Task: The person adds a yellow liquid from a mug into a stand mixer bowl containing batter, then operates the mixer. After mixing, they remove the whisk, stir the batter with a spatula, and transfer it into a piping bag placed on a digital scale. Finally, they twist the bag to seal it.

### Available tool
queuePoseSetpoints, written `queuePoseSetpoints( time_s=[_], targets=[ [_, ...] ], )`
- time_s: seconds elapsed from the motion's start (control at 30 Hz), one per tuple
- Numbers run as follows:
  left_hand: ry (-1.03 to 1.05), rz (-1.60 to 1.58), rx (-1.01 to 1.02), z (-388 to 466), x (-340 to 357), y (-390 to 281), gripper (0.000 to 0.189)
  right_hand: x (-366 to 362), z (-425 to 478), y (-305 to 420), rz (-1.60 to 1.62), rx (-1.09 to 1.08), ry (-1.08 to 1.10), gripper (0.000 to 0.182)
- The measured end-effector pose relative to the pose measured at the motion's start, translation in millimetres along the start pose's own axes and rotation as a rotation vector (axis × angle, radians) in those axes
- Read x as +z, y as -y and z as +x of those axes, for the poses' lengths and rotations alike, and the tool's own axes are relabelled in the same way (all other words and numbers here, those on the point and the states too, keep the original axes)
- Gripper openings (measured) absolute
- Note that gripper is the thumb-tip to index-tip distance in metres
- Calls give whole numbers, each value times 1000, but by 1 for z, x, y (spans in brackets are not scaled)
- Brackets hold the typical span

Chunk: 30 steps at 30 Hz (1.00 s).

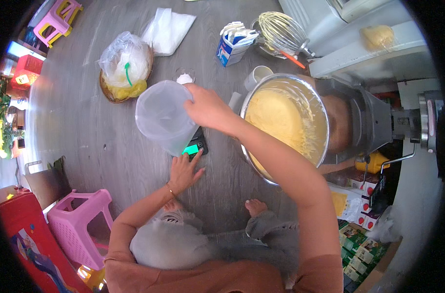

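Observation:
My right hand (204, 106) grips the rim of a translucent plastic measuring jug (164, 113), tilted above a black digital scale (198, 141). Below it, the fingers of my left hand (184, 172) are spread at the scale's front edge, beside its lit green display (190, 149). The jug hides much of the scale. To the right stands a large steel mixing bowl (326, 124) with pale yellow batter (275, 117) inside. A small clear dish with white powder (185, 78) lies just behind the jug.
A basket (104, 88) of plastic bags stands at the back left. Behind the bowl are a white cup (258, 76), a blue carton (231, 51) and a batter-coated whisk (284, 29). A stand mixer (369, 113) is at the right, a pink stool (70, 219) at the lower left.

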<state>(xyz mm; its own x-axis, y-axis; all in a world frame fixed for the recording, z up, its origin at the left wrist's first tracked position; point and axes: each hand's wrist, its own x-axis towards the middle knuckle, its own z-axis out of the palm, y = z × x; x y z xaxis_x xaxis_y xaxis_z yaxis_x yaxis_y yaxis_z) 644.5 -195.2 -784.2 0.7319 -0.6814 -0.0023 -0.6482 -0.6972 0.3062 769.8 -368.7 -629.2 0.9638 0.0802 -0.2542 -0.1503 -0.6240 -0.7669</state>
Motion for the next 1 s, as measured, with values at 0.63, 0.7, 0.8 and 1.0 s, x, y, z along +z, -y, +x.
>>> queuePoseSetpoints(
  time_s=[0.63, 0.7, 0.8, 1.0],
  targets=[
    [337, -242, -122, 10, 2, -8, 84, -16, -9, 23, -143, 56, 32, 75],
    [275, -189, -60, 7, 6, -4, 88, -23, -14, 30, -141, 51, 30, 78],
    [359, -169, -65, 10, 2, -2, 88, -37, -29, 34, -102, 35, -23, 74],
    [521, -146, -84, 11, -14, 14, 84, -99, -82, 18, -1, -84, -290, 64]
  ],
)
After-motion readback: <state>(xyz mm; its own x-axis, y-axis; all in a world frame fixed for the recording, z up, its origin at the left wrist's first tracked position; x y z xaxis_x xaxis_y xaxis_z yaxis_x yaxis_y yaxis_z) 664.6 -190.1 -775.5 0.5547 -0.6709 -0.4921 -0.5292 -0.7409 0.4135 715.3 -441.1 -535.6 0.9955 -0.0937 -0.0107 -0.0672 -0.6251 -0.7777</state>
